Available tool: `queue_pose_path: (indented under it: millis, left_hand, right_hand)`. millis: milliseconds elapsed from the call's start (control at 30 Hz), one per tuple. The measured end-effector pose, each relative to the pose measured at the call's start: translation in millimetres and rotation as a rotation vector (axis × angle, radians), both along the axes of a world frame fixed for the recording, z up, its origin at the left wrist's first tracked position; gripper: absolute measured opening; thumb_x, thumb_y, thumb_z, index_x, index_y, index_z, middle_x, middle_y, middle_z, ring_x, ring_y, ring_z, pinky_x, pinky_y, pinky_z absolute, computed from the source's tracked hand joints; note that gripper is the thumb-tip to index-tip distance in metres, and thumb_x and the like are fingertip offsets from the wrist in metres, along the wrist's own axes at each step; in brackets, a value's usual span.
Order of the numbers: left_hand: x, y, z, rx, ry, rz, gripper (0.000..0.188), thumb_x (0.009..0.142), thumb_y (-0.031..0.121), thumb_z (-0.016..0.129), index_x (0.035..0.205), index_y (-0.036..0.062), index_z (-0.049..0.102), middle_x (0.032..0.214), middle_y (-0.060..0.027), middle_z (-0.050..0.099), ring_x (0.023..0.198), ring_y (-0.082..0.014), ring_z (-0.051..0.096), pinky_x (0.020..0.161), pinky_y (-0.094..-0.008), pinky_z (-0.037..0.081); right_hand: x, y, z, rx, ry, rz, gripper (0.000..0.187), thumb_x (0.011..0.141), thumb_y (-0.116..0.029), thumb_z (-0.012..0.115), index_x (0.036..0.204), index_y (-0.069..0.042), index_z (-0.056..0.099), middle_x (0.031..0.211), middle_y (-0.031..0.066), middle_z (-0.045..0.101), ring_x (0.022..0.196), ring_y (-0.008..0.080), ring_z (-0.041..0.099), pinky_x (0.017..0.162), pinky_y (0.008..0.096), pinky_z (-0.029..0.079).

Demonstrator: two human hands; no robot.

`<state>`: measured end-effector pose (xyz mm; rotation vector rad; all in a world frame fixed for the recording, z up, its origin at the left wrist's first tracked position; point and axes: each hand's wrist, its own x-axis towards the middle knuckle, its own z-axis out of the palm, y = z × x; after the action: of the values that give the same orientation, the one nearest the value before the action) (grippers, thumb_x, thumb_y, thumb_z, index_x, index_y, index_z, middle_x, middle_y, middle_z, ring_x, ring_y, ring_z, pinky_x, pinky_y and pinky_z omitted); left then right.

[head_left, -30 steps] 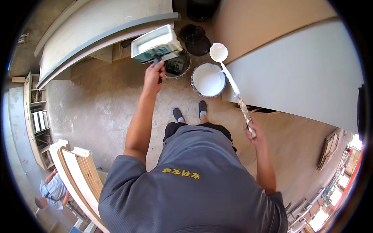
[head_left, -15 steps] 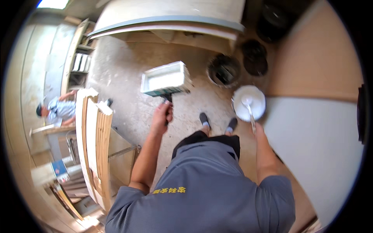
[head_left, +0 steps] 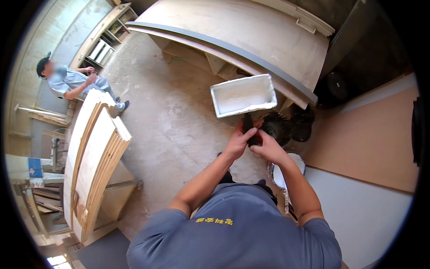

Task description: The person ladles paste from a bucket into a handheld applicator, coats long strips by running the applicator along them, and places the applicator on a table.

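Note:
A rectangular white-coated hopper with a black handle point(head_left: 244, 99) is held out in front of me, its inside covered in white. My left hand point(head_left: 238, 142) is closed round the handle just below the box. Against the lower part of that handle, the fingers of my right hand point(head_left: 268, 148) are closed, close beside the left. Under my right forearm stands a bucket of white liquid point(head_left: 278, 177), partly covered by the arm. The ladle is not clearly visible there.
Dark buckets point(head_left: 277, 130) stand beyond my right hand, beside a large workbench point(head_left: 233, 36). Stacked boards point(head_left: 96, 157) rise at the left, with a person point(head_left: 71, 83) behind them. A grey-white panel point(head_left: 358, 210) and a brown panel point(head_left: 363, 134) lie at the right.
My right hand has let go of the ladle at the bucket and come over to the handle. The hopper has moved right in the view, as my head has turned.

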<state>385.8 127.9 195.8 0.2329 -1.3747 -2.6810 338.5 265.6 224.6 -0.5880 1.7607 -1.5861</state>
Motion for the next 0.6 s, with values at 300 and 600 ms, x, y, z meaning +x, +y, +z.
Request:
queue_pose_path:
  millis: [300, 600]
  left_hand:
    - [-104, -49, 4, -0.049, -0.014, -0.391, 0.057, 0.098, 0.026, 0.050, 0.144, 0.0029, 0.027, 0.137, -0.0078, 0.042, 0.119, -0.0175, 0.046, 0.102, -0.0311, 0.035]
    - [-135, -231, -69, -0.275, -0.400, -0.459, 0.043, 0.095, 0.032, 0.054, 0.128, 0.0033, 0.053, 0.114, -0.0080, 0.064, 0.103, -0.0163, 0.059, 0.090, -0.0304, 0.044]
  right_hand:
    - [-95, -60, 37, 0.093, -0.170, -0.406, 0.017, 0.083, -0.016, 0.062, 0.093, -0.003, 0.058, 0.070, -0.0036, 0.052, 0.056, 0.0037, 0.045, 0.048, 0.0209, 0.035]
    - [-265, -115, 21, 0.358, -0.232, -0.367, 0.027, 0.082, -0.009, 0.062, 0.106, 0.000, 0.053, 0.058, -0.0018, 0.044, 0.038, 0.0078, 0.040, 0.034, 0.0249, 0.029]
